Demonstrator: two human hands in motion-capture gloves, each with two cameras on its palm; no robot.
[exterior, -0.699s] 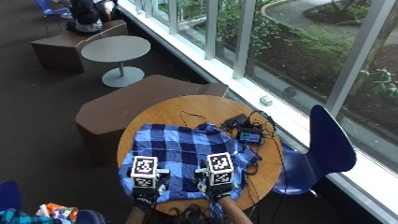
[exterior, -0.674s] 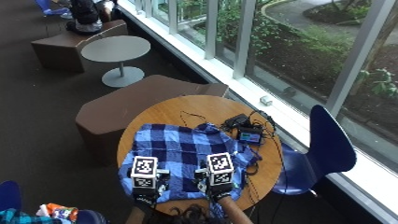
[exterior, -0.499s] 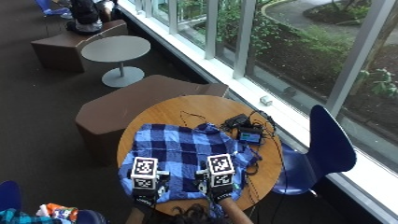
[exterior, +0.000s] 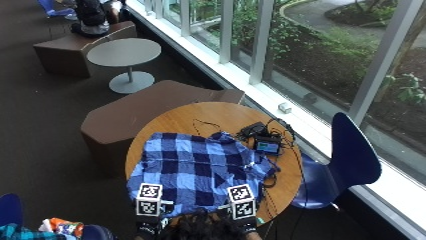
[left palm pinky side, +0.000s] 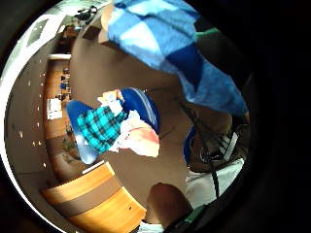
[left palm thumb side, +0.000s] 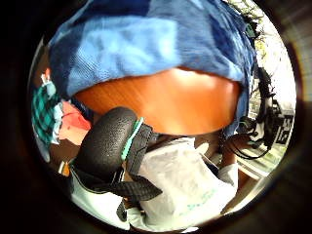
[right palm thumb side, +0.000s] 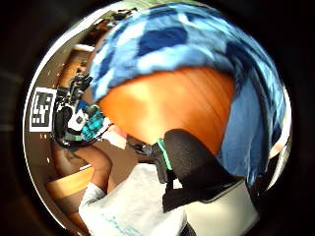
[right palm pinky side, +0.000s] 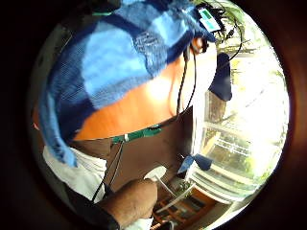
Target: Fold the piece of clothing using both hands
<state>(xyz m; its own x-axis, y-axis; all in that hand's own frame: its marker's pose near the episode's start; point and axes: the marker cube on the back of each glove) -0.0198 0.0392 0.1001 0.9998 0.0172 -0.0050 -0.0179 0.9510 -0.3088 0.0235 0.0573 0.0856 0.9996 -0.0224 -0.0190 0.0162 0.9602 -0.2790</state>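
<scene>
A blue plaid shirt (exterior: 200, 172) lies spread on the round wooden table (exterior: 200, 117), its near hem at the edge by me. My left hand (exterior: 148, 227) is at the hem's left part and my right hand (exterior: 245, 225) at its right part. In the palm views the shirt (left palm thumb side: 146, 44) (right palm thumb side: 187, 44) hangs close over bare table wood, with the hem raised off the tabletop in both hands. Each black thumb (left palm thumb side: 105, 144) (right palm thumb side: 189, 157) shows below the cloth. The fingers themselves are hidden.
A small screen device with black cables (exterior: 266, 142) sits at the table's far right, just beyond the shirt's corner. A blue chair (exterior: 349, 155) stands to the right and a brown bench (exterior: 153, 107) behind. A heap of clothes (exterior: 56, 227) lies at my left.
Both hands have drawn back a little toward me, bringing the shirt's near hem with them. The rest of the shirt lies as before.
</scene>
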